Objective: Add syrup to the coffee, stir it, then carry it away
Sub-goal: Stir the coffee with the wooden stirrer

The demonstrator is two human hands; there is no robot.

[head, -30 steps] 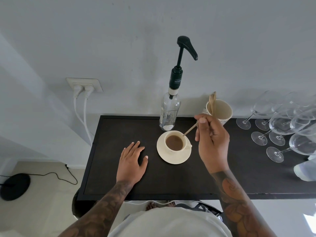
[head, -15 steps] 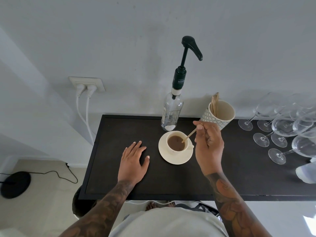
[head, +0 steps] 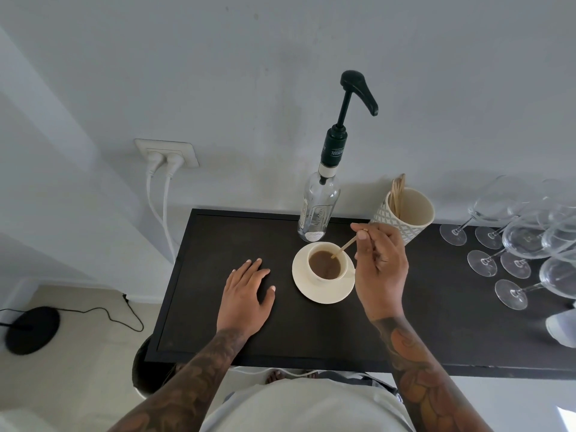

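Head view: coffee cup [head: 327,264] on saucer [head: 324,291], dark surface [head: 218,322], syrup bottle [head: 318,210] behind; right hand [head: 381,269] fingers pinching stir stick [head: 344,247] dipped in coffee; left hand [head: 246,294] flat, fingers spread.

Dark desk [head: 218,307] set against a pale wall [head: 218,73]. At its far edge, a patterned holder [head: 405,218] containing wooden sticks [head: 398,190]. Along the right side, a group of wine glasses [head: 523,244], tilted or lying down. On the wall to the left, a double socket [head: 166,152] with two white plugs and cables [head: 159,210] hanging down. On the floor at far left, a round black base [head: 31,330] with a thin black cord [head: 103,311].
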